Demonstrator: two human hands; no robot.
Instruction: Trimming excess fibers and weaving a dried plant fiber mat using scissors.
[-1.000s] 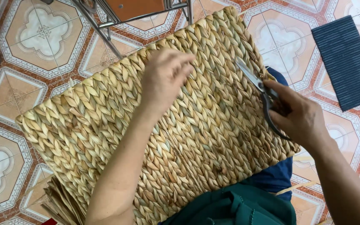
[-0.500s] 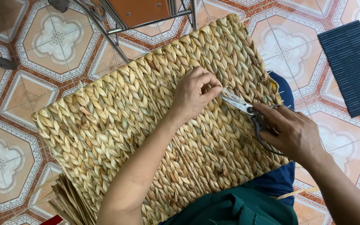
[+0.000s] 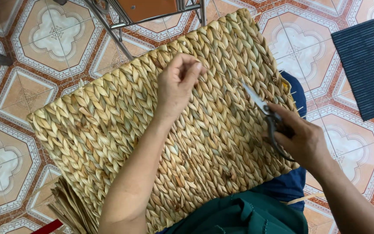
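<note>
Left hand [image 3: 179, 82] is in the upper middle of the frame, above the large rectangular mat woven from pale dry straw-coloured fibre [image 3: 109, 143]. Its fingers are bent together and the thumb meets the fingertips in a narrow pinch; if a small strand is between them, it is too fine to tell. The forearm goes down from this hand to the lower middle of the frame and crosses over the mat.

Right hand [image 3: 301, 141] is at the right side of the frame, on the right edge of the mat. It is closed around the dark handles of a pair of metal scissors [image 3: 262, 108]. The silver blades point to the upper left and lie over the weave, well apart from the left hand. The blades look closed or almost closed.

The woven mat fills the centre of the frame, tilted, and rests on the person's lap, where dark green cloth [image 3: 247, 216] and blue cloth [image 3: 293, 182] show at the bottom. More of the same dry fibre [image 3: 68, 208] sticks out under its lower left corner.

Below is a floor of patterned tiles in orange, white and grey [image 3: 18, 91]. A dark ribbed rectangular mat [image 3: 364, 69] lies on the floor in the upper right. Metal legs of a chair with a brown seat [image 3: 152, 13] stand at the top middle.
</note>
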